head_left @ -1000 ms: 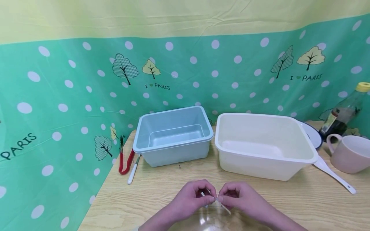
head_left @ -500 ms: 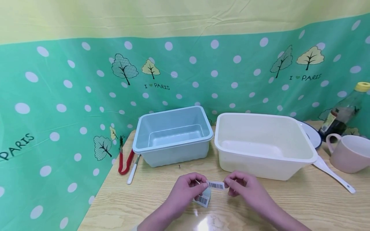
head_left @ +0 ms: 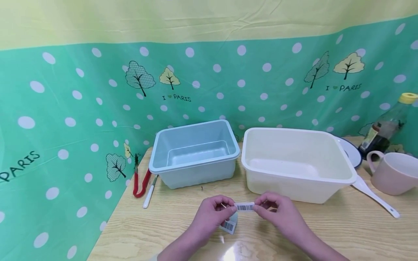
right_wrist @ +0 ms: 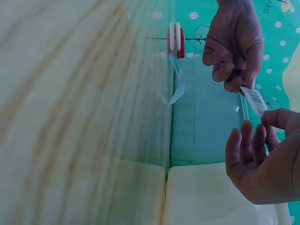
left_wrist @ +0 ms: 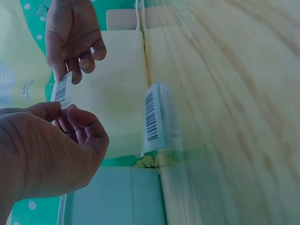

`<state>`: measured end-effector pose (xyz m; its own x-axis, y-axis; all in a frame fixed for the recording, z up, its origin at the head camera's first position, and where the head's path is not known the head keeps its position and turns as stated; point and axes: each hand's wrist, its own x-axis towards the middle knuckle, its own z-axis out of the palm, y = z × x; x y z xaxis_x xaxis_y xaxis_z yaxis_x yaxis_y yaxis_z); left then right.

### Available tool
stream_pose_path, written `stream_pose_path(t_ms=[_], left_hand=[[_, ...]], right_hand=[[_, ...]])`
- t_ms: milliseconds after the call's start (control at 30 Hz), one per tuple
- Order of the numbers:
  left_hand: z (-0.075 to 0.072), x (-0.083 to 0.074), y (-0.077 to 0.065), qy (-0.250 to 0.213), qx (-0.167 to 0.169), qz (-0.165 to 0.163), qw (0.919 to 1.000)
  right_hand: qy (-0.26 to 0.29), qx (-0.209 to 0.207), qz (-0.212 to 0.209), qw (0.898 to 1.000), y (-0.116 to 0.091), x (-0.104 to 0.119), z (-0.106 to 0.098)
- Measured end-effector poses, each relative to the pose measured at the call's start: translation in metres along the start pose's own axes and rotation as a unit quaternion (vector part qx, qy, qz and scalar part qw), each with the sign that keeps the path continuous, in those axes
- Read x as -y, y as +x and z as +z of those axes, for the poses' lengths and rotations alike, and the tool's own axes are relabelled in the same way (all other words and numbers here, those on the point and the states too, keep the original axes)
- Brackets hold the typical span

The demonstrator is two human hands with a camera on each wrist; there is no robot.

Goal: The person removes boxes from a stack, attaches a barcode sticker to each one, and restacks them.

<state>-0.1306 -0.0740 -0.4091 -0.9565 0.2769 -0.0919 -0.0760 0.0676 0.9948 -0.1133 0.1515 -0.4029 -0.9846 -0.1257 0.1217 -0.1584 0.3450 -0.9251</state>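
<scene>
A small white barcode label (head_left: 245, 207) is stretched flat between both hands, its printed side up. My left hand (head_left: 209, 219) pinches its left end between thumb and forefinger. At the other end, the thumb and forefinger of my right hand (head_left: 282, 214) pinch it. Below the left hand, a curled label strip (head_left: 229, 225) with another barcode stands bent on the table; the left wrist view shows its barcode (left_wrist: 152, 117) facing the camera. In the right wrist view the label (right_wrist: 254, 101) spans the two sets of fingertips, with the right hand's other fingers loosely bent.
Behind the hands stand a blue plastic bin (head_left: 199, 174) and a white bin (head_left: 287, 186). Red-handled tongs (head_left: 140, 188) and a white-handled knife (head_left: 149, 195) lie left. To the right are a white spoon (head_left: 378, 197), a pink mug (head_left: 395, 175), a plate (head_left: 352, 152) and a bottle (head_left: 382, 134).
The hands, first fingertip to fingertip, have moved apart and slightly forward, with the label now spread between them. Its barcode has turned into view, and has levelled since half a second ago.
</scene>
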Motion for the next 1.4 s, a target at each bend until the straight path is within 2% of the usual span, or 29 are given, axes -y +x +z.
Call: stream_pose_path(t_ms=[300, 433, 633, 900, 1000, 1233, 1400], left_hand=[[0.011, 0.001, 0.005, 0.019, -0.005, 0.01, 0.9998], [0.019, -0.002, 0.01, 0.031, -0.008, 0.014, 0.9994], [0.035, -0.005, 0.024, 0.039, -0.003, 0.024, 0.999], [0.055, -0.003, 0.044, 0.044, -0.02, 0.039, 0.9981], [0.061, -0.003, 0.047, 0.038, -0.02, 0.042, 0.9982], [0.071, -0.004, 0.052, 0.063, -0.021, 0.035, 0.9972], [0.073, -0.004, 0.053, 0.063, -0.029, 0.026, 0.9972]], right_hand=[[-0.023, -0.031, -0.008, 0.999, -0.006, -0.003, -0.006], [-0.034, -0.049, 0.01, 0.998, -0.008, -0.004, -0.011], [-0.056, -0.074, 0.026, 0.995, -0.007, -0.006, -0.019], [-0.099, -0.092, 0.042, 0.99, -0.006, -0.009, -0.029], [-0.101, -0.097, 0.054, 0.989, -0.006, -0.012, -0.032], [-0.101, -0.102, 0.075, 0.987, -0.005, -0.015, -0.037], [-0.09, -0.095, 0.08, 0.988, -0.003, -0.016, -0.039]])
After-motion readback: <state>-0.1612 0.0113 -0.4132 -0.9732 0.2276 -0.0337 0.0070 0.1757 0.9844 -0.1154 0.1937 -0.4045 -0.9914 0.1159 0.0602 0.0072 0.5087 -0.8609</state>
